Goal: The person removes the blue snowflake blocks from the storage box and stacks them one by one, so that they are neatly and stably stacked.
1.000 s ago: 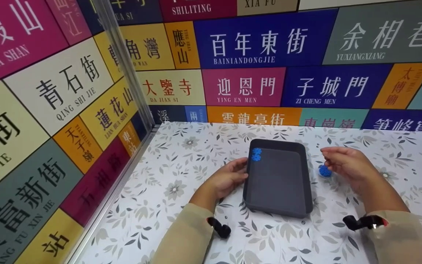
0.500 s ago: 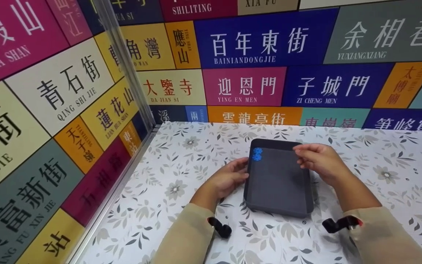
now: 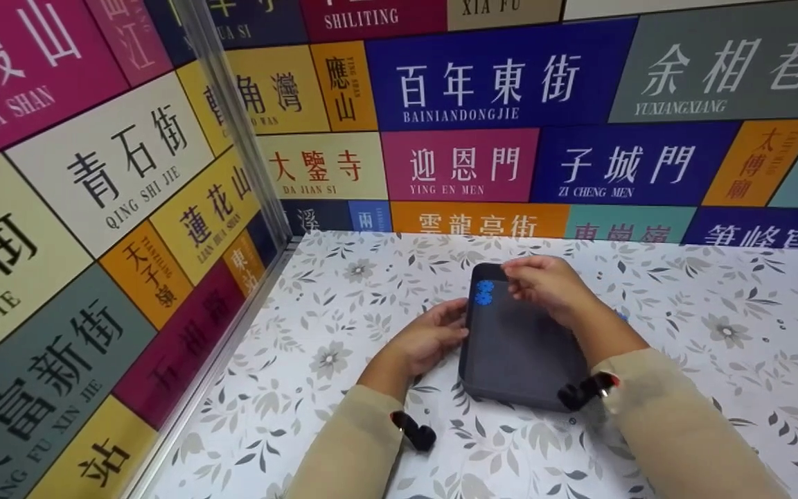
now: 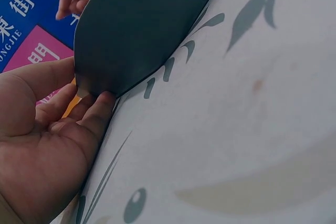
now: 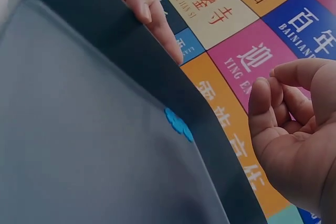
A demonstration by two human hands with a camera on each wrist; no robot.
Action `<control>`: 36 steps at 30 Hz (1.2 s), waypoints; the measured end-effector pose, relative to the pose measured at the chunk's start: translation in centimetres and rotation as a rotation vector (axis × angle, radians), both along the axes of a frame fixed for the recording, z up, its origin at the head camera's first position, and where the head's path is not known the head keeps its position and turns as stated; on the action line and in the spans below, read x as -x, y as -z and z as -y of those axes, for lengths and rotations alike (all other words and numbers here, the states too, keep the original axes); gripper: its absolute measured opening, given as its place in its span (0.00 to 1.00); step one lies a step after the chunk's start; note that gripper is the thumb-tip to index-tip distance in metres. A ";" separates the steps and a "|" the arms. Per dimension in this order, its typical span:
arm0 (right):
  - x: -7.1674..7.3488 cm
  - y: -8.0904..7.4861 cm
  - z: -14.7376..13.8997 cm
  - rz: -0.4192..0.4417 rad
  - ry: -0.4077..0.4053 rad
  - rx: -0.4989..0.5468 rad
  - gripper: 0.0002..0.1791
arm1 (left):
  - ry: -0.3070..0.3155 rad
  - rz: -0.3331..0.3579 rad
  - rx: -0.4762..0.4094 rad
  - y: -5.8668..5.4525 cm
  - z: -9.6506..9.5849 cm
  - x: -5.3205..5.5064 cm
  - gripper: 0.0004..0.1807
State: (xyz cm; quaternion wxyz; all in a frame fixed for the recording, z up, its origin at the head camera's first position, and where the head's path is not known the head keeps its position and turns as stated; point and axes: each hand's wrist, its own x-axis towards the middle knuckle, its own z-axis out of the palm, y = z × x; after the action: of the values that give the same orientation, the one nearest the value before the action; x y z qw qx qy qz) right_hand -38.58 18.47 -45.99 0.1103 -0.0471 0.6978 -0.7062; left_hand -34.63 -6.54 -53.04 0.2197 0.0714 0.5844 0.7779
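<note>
A dark grey rectangular tray (image 3: 527, 360) lies on the table. Two small blue flower-shaped discs (image 3: 484, 292) sit side by side in its far left corner; the right wrist view shows the blue discs (image 5: 179, 125) against the inner wall. My left hand (image 3: 430, 339) rests against the outside of the tray's left wall, its fingertips (image 4: 106, 97) at the base. Above the far end of the tray is my right hand (image 3: 544, 284), thumb and forefinger meeting at the tips, right of the discs. I cannot tell whether something small is between those fingertips.
A bit of blue (image 3: 623, 316) shows on the table past my right forearm, mostly hidden by it. White cloth with grey flowers (image 3: 330, 360) covers the table. Walls with coloured name panels (image 3: 461, 163) border its back and left sides.
My right hand has moved left from the blue pile beside the tray to over the tray's far end, fingertips kept together. My left hand, the tray and the two discs have stayed put.
</note>
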 end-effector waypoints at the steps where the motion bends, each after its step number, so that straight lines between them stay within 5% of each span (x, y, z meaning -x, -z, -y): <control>1: 0.3 0.0 0.3 0.005 0.001 0.003 0.07 | 0.000 0.003 -0.001 0.0 0.0 0.0 0.39; 8: 2.4 0.6 1.5 0.097 0.000 0.003 0.06 | 0.005 0.006 -0.001 0.2 0.1 -0.2 0.39; 12: 3.4 1.6 1.6 0.118 0.035 -0.009 0.15 | 0.004 0.008 0.000 0.1 0.0 -0.3 0.39; 16: 3.9 2.8 1.5 0.100 0.056 -0.079 0.24 | -0.002 0.008 0.011 -0.1 -0.1 -0.4 0.39; 26: 4.0 5.1 1.2 -0.006 0.037 -0.277 0.21 | 0.007 -0.006 0.011 0.1 -0.3 -0.1 0.38; 36: 3.9 5.4 1.9 -0.059 0.017 -0.477 0.22 | 0.007 0.011 0.040 -0.3 0.0 0.0 0.39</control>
State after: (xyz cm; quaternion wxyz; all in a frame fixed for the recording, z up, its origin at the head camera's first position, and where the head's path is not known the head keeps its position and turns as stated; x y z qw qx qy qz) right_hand -42.49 16.61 -51.35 0.0919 -0.0346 0.8482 -0.5205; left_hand -34.67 -6.53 -52.78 0.2268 0.0649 0.5984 0.7657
